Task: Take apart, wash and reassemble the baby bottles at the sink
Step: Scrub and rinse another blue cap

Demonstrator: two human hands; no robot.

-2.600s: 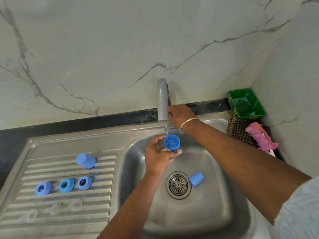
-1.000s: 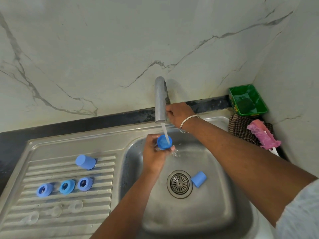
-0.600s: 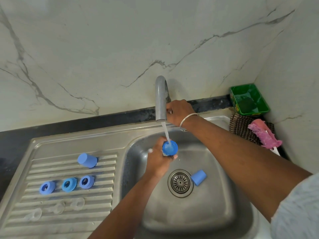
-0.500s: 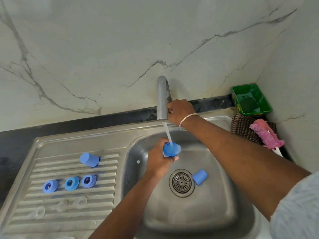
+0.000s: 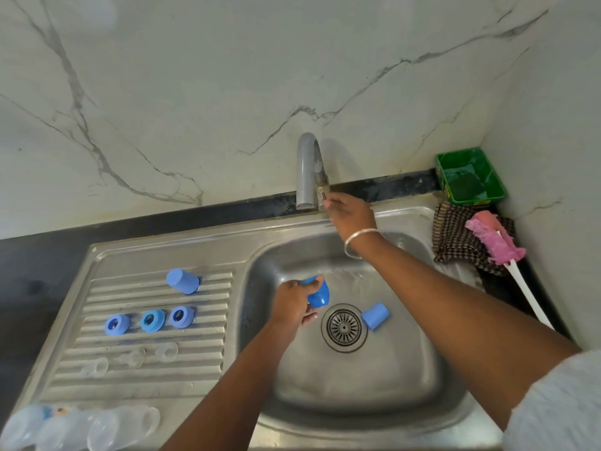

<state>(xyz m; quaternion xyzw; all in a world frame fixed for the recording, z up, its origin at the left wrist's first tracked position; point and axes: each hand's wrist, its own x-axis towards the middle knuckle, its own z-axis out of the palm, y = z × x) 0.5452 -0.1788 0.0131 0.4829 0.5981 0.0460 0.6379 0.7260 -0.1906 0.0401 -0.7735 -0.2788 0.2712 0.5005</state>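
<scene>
Grey-veined white marble walls (image 5: 227,76) meeting at a corner, black countertop (image 5: 39,275) beneath.

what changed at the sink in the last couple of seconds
The stream from the tap has stopped. The left hand has lowered the blue cap from under the spout and tipped it on its side. The right hand stays at the tap's lever. The cap by the drain and the parts on the drainboard have not moved.

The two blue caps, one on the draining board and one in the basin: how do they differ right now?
The cap on the draining board lies with its closed end toward the wall; the cap in the basin lies beside the drain with its closed end toward the camera. The first rests on dry-looking ridges, the second in the wet basin. Both are light blue, on their sides, and untouched.
</scene>
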